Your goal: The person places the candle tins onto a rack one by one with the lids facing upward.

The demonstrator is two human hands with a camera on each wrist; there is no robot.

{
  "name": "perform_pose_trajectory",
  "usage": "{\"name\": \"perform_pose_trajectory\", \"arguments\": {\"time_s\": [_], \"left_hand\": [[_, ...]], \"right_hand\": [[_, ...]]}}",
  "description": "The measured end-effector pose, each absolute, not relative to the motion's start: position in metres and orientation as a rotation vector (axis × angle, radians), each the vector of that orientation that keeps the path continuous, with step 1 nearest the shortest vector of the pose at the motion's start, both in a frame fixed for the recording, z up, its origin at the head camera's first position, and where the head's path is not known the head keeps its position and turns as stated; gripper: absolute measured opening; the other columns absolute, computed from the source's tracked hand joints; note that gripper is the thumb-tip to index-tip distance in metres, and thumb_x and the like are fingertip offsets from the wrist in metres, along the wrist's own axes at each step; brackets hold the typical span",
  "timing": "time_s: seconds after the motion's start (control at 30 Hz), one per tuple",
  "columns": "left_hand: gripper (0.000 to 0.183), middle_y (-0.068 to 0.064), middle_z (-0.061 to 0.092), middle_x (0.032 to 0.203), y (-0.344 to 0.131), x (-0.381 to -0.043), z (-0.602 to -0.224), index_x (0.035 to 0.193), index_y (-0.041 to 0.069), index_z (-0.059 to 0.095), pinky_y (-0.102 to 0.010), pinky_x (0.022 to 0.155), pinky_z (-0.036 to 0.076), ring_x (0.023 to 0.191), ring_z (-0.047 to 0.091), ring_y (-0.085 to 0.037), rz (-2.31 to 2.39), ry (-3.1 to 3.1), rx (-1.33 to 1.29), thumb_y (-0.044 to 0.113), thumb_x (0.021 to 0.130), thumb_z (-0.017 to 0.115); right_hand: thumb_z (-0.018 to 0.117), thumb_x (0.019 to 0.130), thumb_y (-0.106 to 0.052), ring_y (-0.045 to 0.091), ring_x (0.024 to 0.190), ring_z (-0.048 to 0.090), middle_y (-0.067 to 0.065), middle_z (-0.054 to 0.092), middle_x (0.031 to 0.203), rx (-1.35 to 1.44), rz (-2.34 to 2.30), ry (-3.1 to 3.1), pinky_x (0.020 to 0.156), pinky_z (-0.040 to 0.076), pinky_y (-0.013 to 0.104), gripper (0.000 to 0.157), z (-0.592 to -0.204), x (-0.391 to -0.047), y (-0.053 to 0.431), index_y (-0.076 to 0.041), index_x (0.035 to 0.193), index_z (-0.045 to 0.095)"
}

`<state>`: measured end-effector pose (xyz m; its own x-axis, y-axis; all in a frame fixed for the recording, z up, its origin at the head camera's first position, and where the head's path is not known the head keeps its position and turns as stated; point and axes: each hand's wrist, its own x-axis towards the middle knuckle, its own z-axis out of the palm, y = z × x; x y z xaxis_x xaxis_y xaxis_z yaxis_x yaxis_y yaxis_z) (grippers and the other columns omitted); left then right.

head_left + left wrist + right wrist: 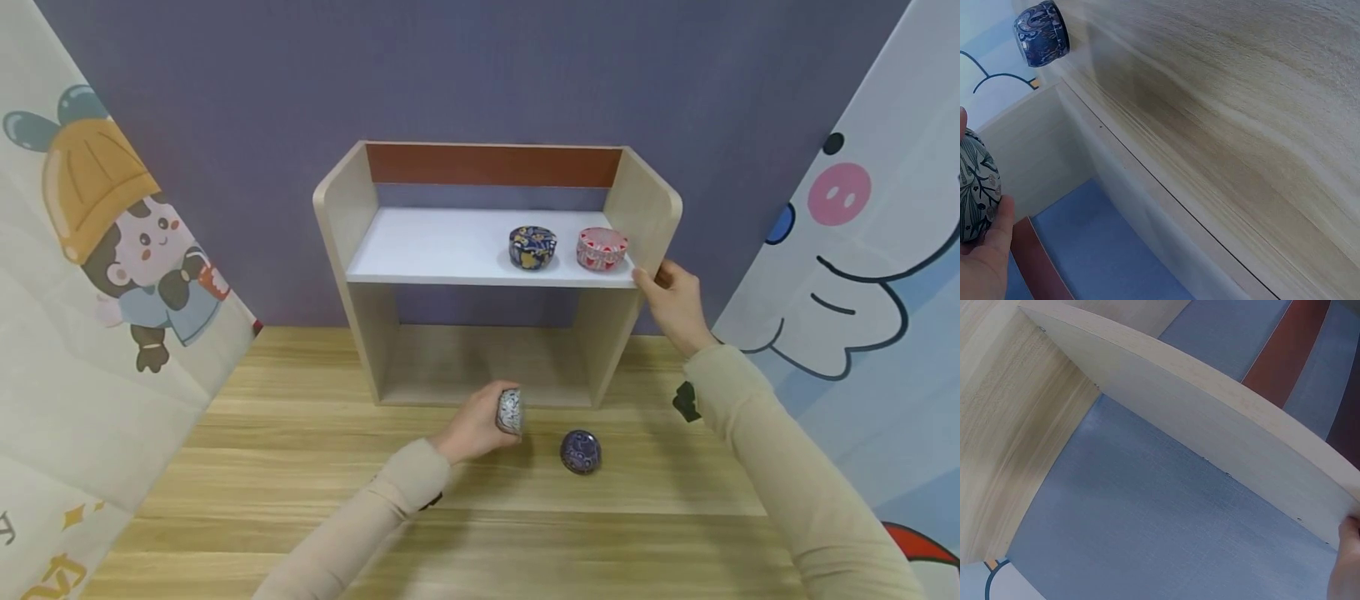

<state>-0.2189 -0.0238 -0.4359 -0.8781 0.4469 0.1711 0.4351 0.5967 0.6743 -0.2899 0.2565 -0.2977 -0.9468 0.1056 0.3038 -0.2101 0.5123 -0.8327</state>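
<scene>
In the head view my left hand [476, 423] grips a round tin with a black-and-white leafy pattern [509, 411], held on its side in front of the shelf's lower level. The left wrist view shows the same patterned tin [977, 187] against the fingers. My right hand [677, 302] holds the front edge of the shelf unit's right side panel [645, 208], thumb at the front and fingers behind. A dark purple-blue tin [581, 452] rests on the table to the right of the left hand.
On the white upper board [435, 242] stand a navy floral tin [532, 248] and a pink-red tin [602, 249], both toward the right. The lower level [480, 358] has a pale wooden base. Cartoon-printed cloths [150, 275] flank the wooden table [300, 467].
</scene>
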Motion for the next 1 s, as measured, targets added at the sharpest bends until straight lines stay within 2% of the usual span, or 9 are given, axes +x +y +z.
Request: {"name": "perform_pose_trajectory", "arguments": {"time_s": [0.2,0.43,0.5,0.6,0.8,1.0], "left_hand": [[0.078,-0.011,0.056,0.118,-0.0237,-0.2199,-0.4366,0.128,0.007,0.043,-0.037,0.090,0.049,0.102,0.057,-0.025,1.204,2.807,0.712,0.014,0.061,0.083],[0.075,-0.009,0.051,0.116,-0.0233,-0.2182,-0.4355,0.123,0.005,0.044,-0.037,0.090,0.049,0.102,0.055,-0.024,1.337,2.773,0.695,0.005,0.058,0.082],[0.074,-0.009,0.051,0.116,-0.0233,-0.2178,-0.4354,0.123,0.005,0.043,-0.036,0.090,0.049,0.102,0.055,-0.023,1.372,2.758,0.689,0.005,0.059,0.081],[0.073,-0.009,0.052,0.116,-0.0237,-0.2170,-0.4342,0.123,0.005,0.044,-0.035,0.089,0.049,0.101,0.056,-0.023,1.403,2.745,0.679,0.008,0.060,0.081],[0.072,-0.011,0.057,0.116,-0.0245,-0.2154,-0.4319,0.125,0.007,0.045,-0.037,0.088,0.049,0.102,0.057,-0.024,1.383,2.749,0.670,0.017,0.063,0.081],[0.074,-0.012,0.057,0.117,-0.0245,-0.2147,-0.4313,0.127,0.007,0.045,-0.039,0.090,0.049,0.103,0.057,-0.026,1.408,2.735,0.657,0.017,0.063,0.082]], "right_hand": [[0.049,0.092,-0.037,0.026,0.113,0.052,0.021,0.051,0.130,0.091,1.400,-2.445,0.097,0.044,0.041,0.056,-0.2976,-0.2895,0.2568,0.001,0.133,0.043],[0.050,0.092,-0.037,0.012,0.102,0.054,0.022,0.054,0.126,0.084,1.368,-2.445,0.087,0.047,0.023,0.055,-0.2977,-0.2901,0.2564,0.002,0.130,0.047],[0.050,0.092,-0.036,0.010,0.101,0.054,0.022,0.054,0.126,0.085,1.364,-2.443,0.086,0.047,0.021,0.054,-0.2980,-0.2904,0.2565,0.002,0.130,0.047],[0.049,0.092,-0.036,0.013,0.103,0.054,0.022,0.054,0.126,0.087,1.360,-2.443,0.088,0.047,0.024,0.054,-0.2979,-0.2900,0.2564,0.002,0.130,0.047],[0.048,0.093,-0.037,0.025,0.111,0.052,0.022,0.052,0.128,0.089,1.380,-2.448,0.096,0.045,0.039,0.056,-0.2976,-0.2891,0.2559,0.002,0.132,0.045],[0.048,0.093,-0.037,0.025,0.110,0.052,0.021,0.052,0.128,0.084,1.385,-2.445,0.095,0.045,0.039,0.055,-0.2981,-0.2898,0.2561,0.002,0.132,0.044]]}}
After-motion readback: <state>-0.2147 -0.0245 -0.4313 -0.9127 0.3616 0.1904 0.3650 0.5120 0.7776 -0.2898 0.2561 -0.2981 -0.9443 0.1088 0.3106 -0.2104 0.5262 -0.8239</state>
